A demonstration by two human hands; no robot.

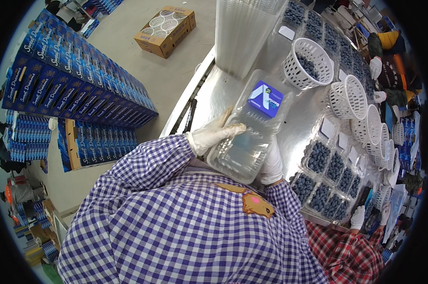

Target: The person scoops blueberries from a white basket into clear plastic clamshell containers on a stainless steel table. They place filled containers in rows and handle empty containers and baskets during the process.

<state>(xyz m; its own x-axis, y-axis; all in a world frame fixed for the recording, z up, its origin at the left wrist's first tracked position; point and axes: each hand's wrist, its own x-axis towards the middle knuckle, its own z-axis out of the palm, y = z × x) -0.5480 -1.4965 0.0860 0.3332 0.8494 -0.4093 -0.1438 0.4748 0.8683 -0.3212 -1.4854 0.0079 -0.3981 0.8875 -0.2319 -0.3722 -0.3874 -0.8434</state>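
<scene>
Close to my chest, my left hand in a whitish glove holds the left side of a clear plastic clamshell box, its thumb and fingers at the rim. The gloved right hand grips the opposite side, its fingers partly hidden behind the plastic. The box stands with its lid folded back, and a blue label shows on the lid. No berries are visible inside. Beyond it, a tall stack of clear plastic boxes rises from the metal table.
White perforated baskets line the table, the nearest with blueberries. Filled blueberry boxes lie to the right and far side. Gloved co-workers' hands are at the right. Blue cartons and a cardboard box of baskets are on the left.
</scene>
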